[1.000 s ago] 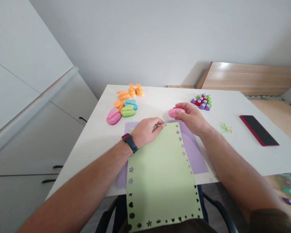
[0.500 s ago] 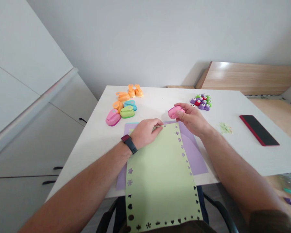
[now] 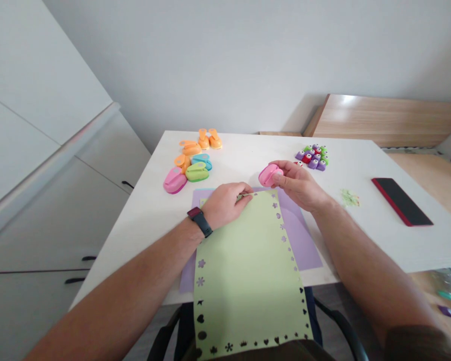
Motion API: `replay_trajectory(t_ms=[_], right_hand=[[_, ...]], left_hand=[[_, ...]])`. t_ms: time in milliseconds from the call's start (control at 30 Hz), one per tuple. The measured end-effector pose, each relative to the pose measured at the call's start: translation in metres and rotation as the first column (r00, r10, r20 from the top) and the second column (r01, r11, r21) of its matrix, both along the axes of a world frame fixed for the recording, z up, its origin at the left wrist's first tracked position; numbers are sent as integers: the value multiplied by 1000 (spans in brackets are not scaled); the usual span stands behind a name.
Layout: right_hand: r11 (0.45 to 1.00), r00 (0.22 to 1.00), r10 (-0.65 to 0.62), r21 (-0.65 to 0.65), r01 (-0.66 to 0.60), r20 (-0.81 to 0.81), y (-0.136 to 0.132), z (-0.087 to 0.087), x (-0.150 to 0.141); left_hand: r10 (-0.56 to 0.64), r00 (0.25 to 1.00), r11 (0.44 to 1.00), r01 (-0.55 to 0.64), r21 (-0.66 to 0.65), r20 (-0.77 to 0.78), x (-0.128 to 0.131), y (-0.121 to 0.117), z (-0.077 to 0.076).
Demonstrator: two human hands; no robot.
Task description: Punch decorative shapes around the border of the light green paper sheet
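Note:
My left hand (image 3: pixel 227 204) pinches the far edge of a light green paper sheet (image 3: pixel 251 271). Shapes such as flowers, hearts and stars are cut out along the sheet's borders, and its near end hangs past the table edge over my lap. My right hand (image 3: pixel 295 183) is closed around a pink craft punch (image 3: pixel 269 175), held just above and beyond the sheet's far right corner, apart from the paper. Purple paper (image 3: pixel 304 250) lies under the green sheet on the table.
On the white table (image 3: pixel 135 240), orange, blue, green and pink punches (image 3: pixel 197 172) stand at the back left. Small purple, red and green punches (image 3: pixel 312 159) cluster at the back right. Green paper bits (image 3: pixel 349 197) and a black-and-red slab (image 3: pixel 401 201) lie on the right.
The pink craft punch has tilted and shifted slightly left and down in my right hand. My left hand keeps its hold on the sheet.

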State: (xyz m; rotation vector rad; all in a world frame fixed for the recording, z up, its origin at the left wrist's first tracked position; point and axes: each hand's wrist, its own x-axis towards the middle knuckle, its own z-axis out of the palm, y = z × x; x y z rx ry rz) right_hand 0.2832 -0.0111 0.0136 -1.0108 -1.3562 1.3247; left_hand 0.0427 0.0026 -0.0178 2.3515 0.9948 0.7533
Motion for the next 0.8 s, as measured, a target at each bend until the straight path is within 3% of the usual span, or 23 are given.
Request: replay_trajectory(t_ms=[233, 800], right_hand=[[999, 996, -40, 24, 39, 85, 1, -8, 1], [998, 993, 55, 6, -56, 105, -3, -5, -2]], left_hand=[[-2, 1000, 1000, 2, -4, -6, 0, -1, 0], [-20, 1000, 1000, 20, 10, -11, -1, 1, 0]])
